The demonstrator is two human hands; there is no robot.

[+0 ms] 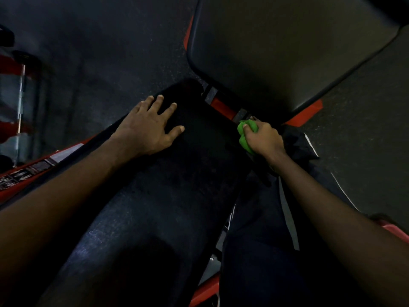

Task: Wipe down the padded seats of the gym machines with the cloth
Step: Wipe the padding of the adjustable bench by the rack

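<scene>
At the far left, a chrome bar (21, 98) stands in a red rack, blurred in the dim light. Below it runs a red metal frame rail with white-and-black stickers (33, 171). The left hand (148, 127) lies flat, fingers spread and straight, on the long black textured padded seat (177, 196). Beyond the seat's far end, a red-and-black frame joint (223, 106) links it to a large smooth dark back pad (276, 52). At the seat's far right edge, the right hand (264, 138) curls around a bunched bright green cloth (243, 141), pressing it against the pad's edge. Beside it are dark trousers with a pale stripe (265, 240).
</scene>
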